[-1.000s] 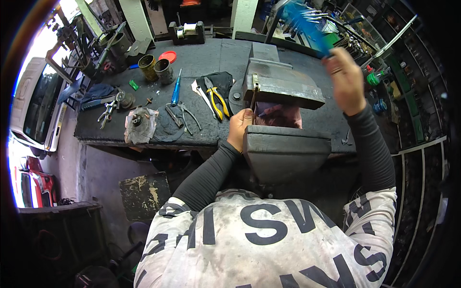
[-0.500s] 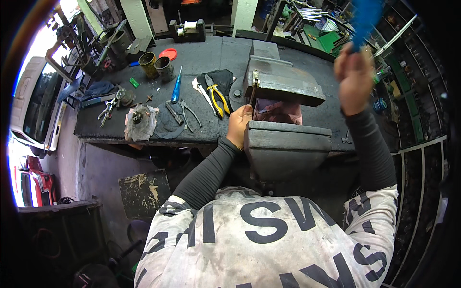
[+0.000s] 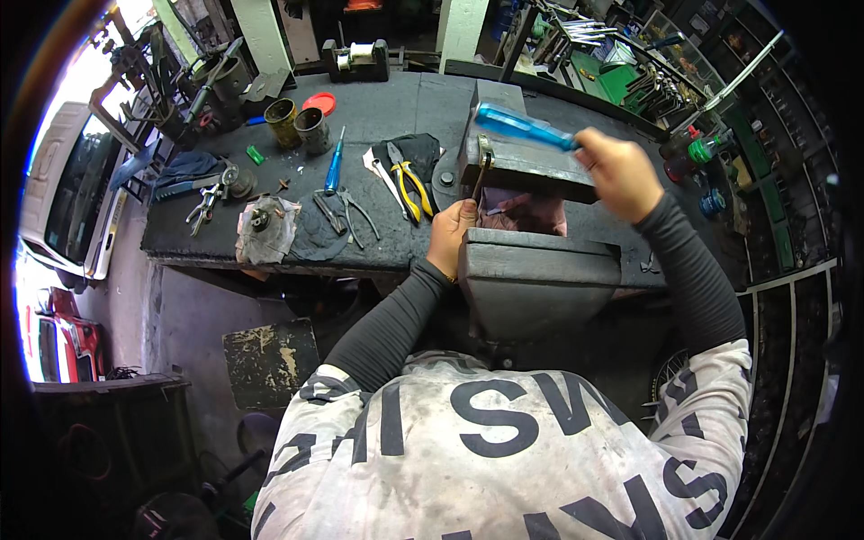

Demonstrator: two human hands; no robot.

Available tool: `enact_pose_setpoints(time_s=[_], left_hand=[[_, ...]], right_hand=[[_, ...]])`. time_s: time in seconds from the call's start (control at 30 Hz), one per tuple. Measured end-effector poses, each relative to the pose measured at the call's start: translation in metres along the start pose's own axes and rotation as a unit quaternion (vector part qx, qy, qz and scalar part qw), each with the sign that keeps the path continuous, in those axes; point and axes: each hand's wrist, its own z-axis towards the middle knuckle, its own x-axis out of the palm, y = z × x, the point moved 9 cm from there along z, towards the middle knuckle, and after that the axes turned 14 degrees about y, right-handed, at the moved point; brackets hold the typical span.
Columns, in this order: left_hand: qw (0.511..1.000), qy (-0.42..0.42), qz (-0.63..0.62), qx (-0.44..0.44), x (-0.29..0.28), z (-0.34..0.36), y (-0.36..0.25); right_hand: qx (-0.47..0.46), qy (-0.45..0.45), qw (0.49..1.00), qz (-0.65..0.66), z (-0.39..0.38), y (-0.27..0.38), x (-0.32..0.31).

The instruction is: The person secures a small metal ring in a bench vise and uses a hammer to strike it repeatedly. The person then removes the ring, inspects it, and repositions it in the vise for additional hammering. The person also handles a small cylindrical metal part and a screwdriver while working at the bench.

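Observation:
A big grey bench vise stands at the bench's front, with reddish cloth between its jaws. At its left side my left hand is closed on a thin metal rod, held upright against the upper jaw; a small metal piece sits at its top. My right hand, closed on a blue translucent tool, holds it nearly level over the vise, pointing left toward that piece. Which kind of tool it is, I cannot tell clearly. The lower end of the rod is hidden.
Left of the vise on the dark workbench lie yellow-handled pliers, a blue screwdriver, grey pliers, cans and rags. A rack of tools stands at the back right. Vehicles show at far left.
My right hand has come down and left from a raised position, swinging the blue tool from upright to nearly level over the vise. My left hand stays in place on the rod.

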Motion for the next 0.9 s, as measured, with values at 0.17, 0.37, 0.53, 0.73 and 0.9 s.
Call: enact_pose_setpoints(time_s=[0.17,0.37,0.53,0.73,0.9], left_hand=[[1.000,0.000,-0.004,-0.006,-0.002,0.000,0.008],[1.000,0.001,-0.005,-0.010,-0.003,0.000,-0.001],[1.000,-0.005,0.030,-0.007,0.001,-0.002,-0.004],[1.000,-0.007,0.011,-0.009,-0.005,0.000,0.001],[1.000,-0.001,-0.020,-0.023,0.006,0.000,0.001]], right_hand=[[-0.042,-0.186,0.914,0.358,-0.009,-0.016,-0.074],[-0.010,0.013,1.000,-0.008,0.005,0.004,-0.018],[-0.094,-0.192,0.800,0.561,-0.009,-0.023,-0.065],[-0.064,-0.036,0.997,-0.006,0.016,0.016,-0.048],[-0.062,-0.251,0.866,0.428,-0.010,-0.025,-0.059]])
